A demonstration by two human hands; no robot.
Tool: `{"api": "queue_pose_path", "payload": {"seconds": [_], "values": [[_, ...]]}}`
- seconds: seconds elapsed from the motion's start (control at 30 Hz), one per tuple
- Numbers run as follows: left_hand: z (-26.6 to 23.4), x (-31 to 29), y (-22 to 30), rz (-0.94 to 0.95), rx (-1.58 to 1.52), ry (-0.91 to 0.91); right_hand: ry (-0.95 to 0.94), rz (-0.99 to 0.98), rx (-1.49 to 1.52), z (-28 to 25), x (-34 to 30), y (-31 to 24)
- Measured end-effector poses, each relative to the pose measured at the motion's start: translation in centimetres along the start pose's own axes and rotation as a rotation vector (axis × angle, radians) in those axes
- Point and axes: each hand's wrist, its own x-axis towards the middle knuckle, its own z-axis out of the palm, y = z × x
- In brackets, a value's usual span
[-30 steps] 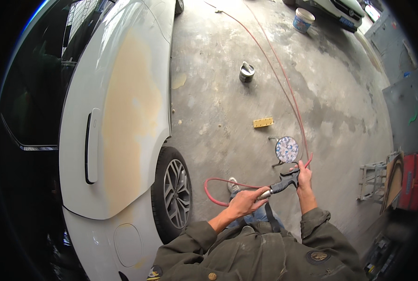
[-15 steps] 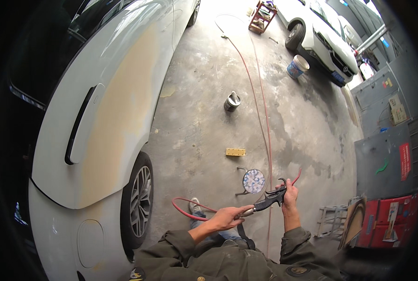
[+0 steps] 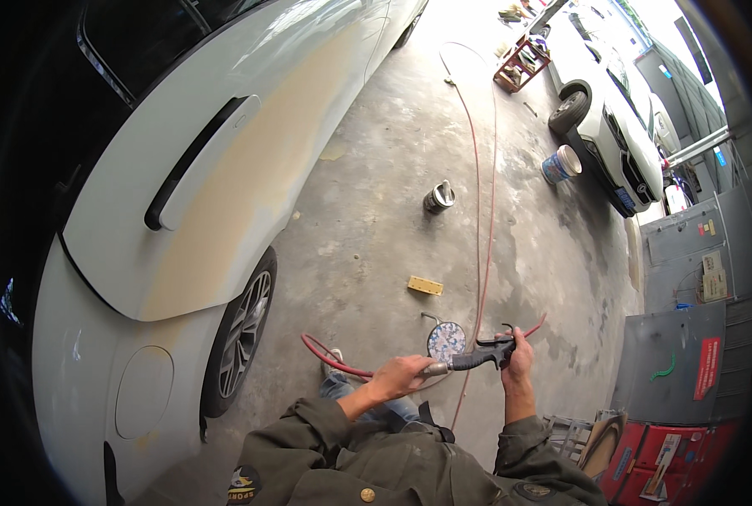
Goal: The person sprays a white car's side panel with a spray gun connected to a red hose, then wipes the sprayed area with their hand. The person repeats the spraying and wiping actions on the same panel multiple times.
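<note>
The near car (image 3: 106,240) stands left; on the floor (image 3: 367,244) to its right, the stool (image 3: 447,337), block (image 3: 425,286) and can (image 3: 437,199) lie successively beyond the air gun (image 3: 481,357); farther right, a bucket (image 3: 558,167) near the second car (image 3: 637,139)

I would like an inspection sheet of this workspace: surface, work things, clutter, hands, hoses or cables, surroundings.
Surface: concrete floor, grey, with stains.
Job's things: black trigger tool, held above the floor; white car panel with beige patch.
Clutter: yellow block, can, round patterned stool, bucket.
Hands: left hand holds the tool's metal end; right hand grips the opposite end.
Hoses: red hose loops beside the left hand; thin reddish hose lies on the floor; whether they join is unclear.
Surroundings: second white car, red rack, grey panels.
</note>
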Motion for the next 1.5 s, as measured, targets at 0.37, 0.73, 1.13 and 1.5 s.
{"api": "queue_pose_path", "payload": {"seconds": [0.37,0.73,1.13,1.5], "values": [[-0.8,0.2,-1.0,-0.200,0.239,0.271,-0.208,0.366,-0.008,7.7,2.8,4.7],[-9.9,4.6,-2.2,-0.214,0.836,0.161,-0.409,0.640,0.299,15.0,15.4,10.5],[-43.1,19.2,-2.5,-0.539,2.254,-0.566,-0.329,0.638,0.214,14.8,23.3,20.1],[-48.7,42.9,-13.8,-0.451,2.354,-0.417,-0.217,0.749,0.318,14.4,25.6,21.6]]}}
